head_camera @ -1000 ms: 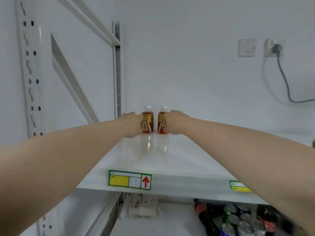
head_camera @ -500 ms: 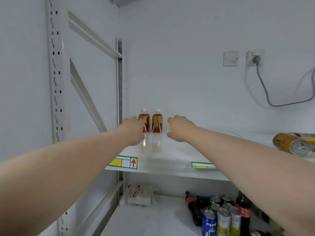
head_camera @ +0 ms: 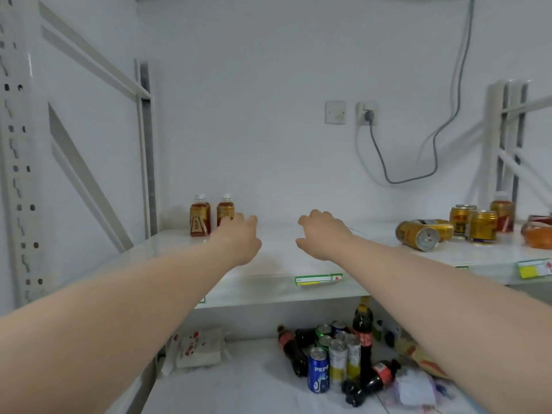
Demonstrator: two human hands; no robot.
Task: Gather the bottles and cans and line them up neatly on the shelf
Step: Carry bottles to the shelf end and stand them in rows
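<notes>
Two small brown tea bottles stand side by side at the back left of the white shelf (head_camera: 277, 291): the left bottle (head_camera: 199, 216) and the right bottle (head_camera: 224, 208). My left hand (head_camera: 239, 240) hovers just in front of the right bottle, empty, fingers loosely apart. My right hand (head_camera: 324, 234) is over the bare middle of the shelf, also empty and spread. At the right, a gold can (head_camera: 422, 230) lies on its side, two gold cans (head_camera: 473, 222) stand upright, and another brown bottle (head_camera: 503, 213) stands behind them.
The lower shelf holds a cluster of cans and dark cola bottles (head_camera: 337, 360), some lying down, plus a white packet (head_camera: 197, 348) at the left. Steel uprights (head_camera: 145, 156) frame the left side. A grey cable (head_camera: 385, 165) hangs from a wall socket.
Both hands have let go of the two tea bottles and drawn back and to the right. The view has swung right and down, showing the cans at the right.
</notes>
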